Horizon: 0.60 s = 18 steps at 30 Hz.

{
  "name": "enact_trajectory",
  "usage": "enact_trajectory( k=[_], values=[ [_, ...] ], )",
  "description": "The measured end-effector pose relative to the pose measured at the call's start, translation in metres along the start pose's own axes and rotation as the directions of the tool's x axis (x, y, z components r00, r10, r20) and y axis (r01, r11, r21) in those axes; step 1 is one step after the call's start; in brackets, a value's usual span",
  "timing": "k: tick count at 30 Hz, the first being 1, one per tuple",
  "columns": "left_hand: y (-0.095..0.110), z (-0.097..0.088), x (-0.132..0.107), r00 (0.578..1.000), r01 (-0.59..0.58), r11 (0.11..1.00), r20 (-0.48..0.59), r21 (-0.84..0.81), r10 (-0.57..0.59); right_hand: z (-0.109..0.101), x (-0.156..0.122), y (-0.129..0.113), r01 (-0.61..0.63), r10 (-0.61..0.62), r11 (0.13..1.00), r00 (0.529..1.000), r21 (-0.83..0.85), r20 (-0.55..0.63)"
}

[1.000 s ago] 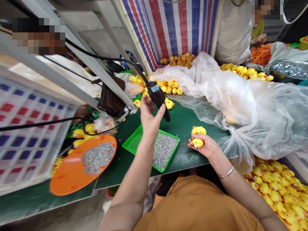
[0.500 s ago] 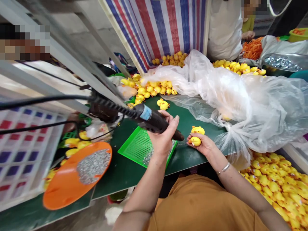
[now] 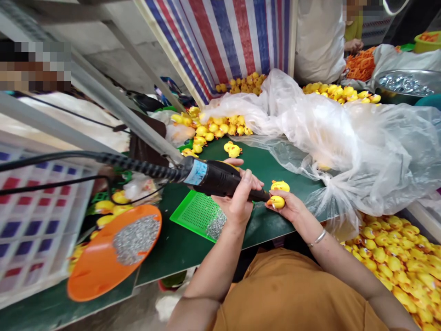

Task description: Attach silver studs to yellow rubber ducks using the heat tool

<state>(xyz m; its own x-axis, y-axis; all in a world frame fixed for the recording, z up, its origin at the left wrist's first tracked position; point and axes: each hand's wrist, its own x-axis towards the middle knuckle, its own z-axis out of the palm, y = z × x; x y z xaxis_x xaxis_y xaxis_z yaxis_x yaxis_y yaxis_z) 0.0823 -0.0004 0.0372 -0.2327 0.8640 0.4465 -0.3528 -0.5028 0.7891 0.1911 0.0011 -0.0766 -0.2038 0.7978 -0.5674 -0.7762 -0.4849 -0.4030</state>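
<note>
My left hand (image 3: 237, 195) is wrapped around a black electric screwdriver (image 3: 220, 178) with a blue label and a coiled cord running off to the left. Its tip meets the lower of two small yellow toy ducks (image 3: 276, 202) in my right hand (image 3: 291, 207). The upper duck (image 3: 280, 185) sits just above it at my fingertips. Beneath my left hand lies a green perforated tray (image 3: 196, 211) with a heap of small silvery screws (image 3: 217, 225). Two loose ducks (image 3: 233, 149) rest on the green table beyond my left hand.
An orange dish (image 3: 93, 266) of screws stands left, near a white plastic crate (image 3: 34, 220). Ducks pile up behind, partly under clear plastic sheeting (image 3: 320, 133). A bin of ducks (image 3: 396, 266) is at right. Metal bars cross the upper left. Another person's hand (image 3: 354, 45) shows far back.
My left hand has brought the screwdriver right and its tip now reaches the lower duck. My right hand has shifted slightly left, still holding the ducks.
</note>
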Motion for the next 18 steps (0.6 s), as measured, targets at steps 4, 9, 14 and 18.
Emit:
enact_trajectory(
  k=[4, 9, 14, 18],
  values=[
    [-0.005, -0.002, -0.003, 1.000, 0.020, 0.999, 0.021, 0.032, -0.020, 0.003, 0.000, 0.000, -0.015, 0.015, 1.000, 1.000, -0.016, -0.018],
    [-0.008, 0.002, -0.005, 0.997, 0.047, 0.998, 0.055, 0.039, -0.049, 0.006, -0.005, -0.002, 0.087, -0.084, 0.994, 0.995, -0.064, 0.046],
    [-0.006, 0.009, -0.005, 0.998, 0.053, 0.995, 0.039, 0.089, -0.057, 0.011, -0.009, -0.003, 0.121, -0.115, 0.990, 0.990, -0.078, 0.081],
    [-0.006, 0.009, -0.009, 1.000, 0.028, 0.991, 0.006, 0.128, -0.029, 0.015, -0.010, -0.004, 0.118, -0.115, 0.992, 0.991, -0.037, 0.074]
  ],
)
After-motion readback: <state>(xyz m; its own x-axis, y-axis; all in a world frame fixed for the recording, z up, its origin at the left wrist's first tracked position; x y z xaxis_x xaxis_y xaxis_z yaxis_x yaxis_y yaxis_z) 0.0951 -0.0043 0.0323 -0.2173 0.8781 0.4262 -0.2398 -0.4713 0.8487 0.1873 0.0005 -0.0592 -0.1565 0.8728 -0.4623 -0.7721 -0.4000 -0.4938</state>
